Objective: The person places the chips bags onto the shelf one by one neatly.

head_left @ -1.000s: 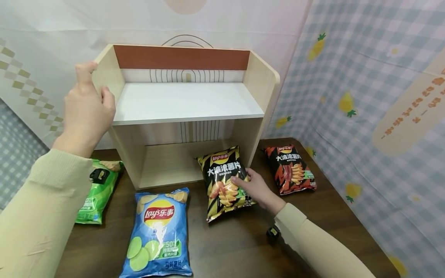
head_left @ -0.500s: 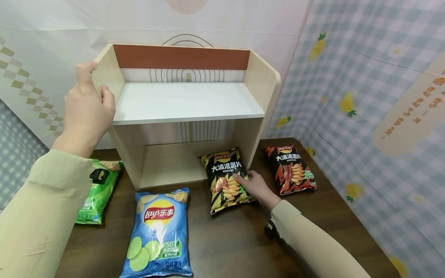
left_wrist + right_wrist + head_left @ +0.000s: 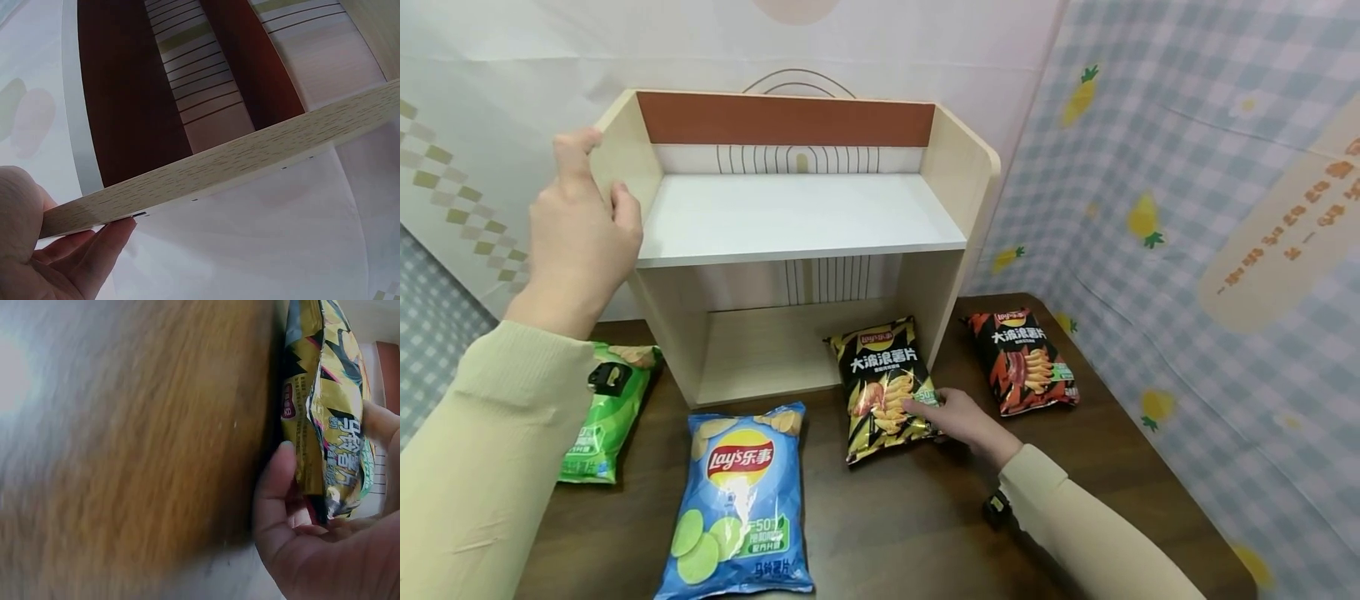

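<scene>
1. Black-and-gold chip bag (image 3: 883, 383): glossy foil, puffed in the middle, flat crimped ends. It slants at the right of the shelf's lower opening, top end over the bottom board, lower end out in front of the shelf, above the bench. Cannot tell whether that end touches the bench.
2. Hands: the right hand (image 3: 966, 425) grasps the bag's lower right edge, thumb on the printed face, other fingers beneath. The left hand (image 3: 580, 233) pinches the shelf's left side panel near its top.
3. Shelf (image 3: 801, 212): two-tier, pale wood-grain side panels with rounded front corners, smooth white middle board, red-brown back strip (image 3: 782, 119).
4. Blue chip bag (image 3: 737, 500): shiny, plump, face up in front of the shelf, left of the held bag.
5. Green chip bag (image 3: 613, 417): beside the shelf's left panel, partly covered by the left sleeve (image 3: 512, 450), which is pale and knitted.
6. Black-and-red chip bag (image 3: 1022, 358): right of the shelf; the right panel stands between it and the lower opening.
7. Bench (image 3: 887, 533): dark brown wood grain, slight sheen, rounded far right corner.
8. Room: creased white cloth (image 3: 535, 33) behind; blue-white checked cloth (image 3: 1150, 167) with yellow fruit prints at right.
</scene>
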{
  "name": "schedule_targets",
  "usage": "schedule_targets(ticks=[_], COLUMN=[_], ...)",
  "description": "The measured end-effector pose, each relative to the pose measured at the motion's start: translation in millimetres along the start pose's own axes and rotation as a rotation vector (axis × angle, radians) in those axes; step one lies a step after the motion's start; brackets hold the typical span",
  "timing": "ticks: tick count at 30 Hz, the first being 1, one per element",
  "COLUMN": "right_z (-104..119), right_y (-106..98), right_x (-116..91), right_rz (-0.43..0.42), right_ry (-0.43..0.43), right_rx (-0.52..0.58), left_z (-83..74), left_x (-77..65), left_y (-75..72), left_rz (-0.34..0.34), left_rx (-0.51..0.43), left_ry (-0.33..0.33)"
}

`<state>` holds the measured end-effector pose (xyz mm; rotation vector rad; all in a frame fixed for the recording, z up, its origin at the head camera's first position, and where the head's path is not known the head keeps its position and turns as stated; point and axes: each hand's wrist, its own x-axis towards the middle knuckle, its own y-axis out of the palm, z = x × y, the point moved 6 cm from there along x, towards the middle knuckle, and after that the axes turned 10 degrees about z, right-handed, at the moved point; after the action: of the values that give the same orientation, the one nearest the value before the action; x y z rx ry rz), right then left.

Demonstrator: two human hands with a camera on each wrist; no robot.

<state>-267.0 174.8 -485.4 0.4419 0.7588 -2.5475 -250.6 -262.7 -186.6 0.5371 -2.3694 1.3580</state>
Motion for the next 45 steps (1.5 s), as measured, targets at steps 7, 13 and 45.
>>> schedule_targets(ticks=[7,13,45], right_z=[-5.4,-8.0,10.5], right_y=[7.0,16.6,52.1], right_x=[1.7,4.4,12.7], right_rz=[0.047,0.128,0.014], right_ry=[-0.005,-0.02,-0.06], right_rx=[0.211,0.476,1.264], left_z=[1.7,4.7,4.0], left_x=[1.7,1.2,3.1], left_y=[2.1,1.2,0.7], left_rz=[0.005,-0.005,-0.018], left_rx=[-0.016,-0.011,-0.021], left_ry=[-0.005,-0.007,0.01])
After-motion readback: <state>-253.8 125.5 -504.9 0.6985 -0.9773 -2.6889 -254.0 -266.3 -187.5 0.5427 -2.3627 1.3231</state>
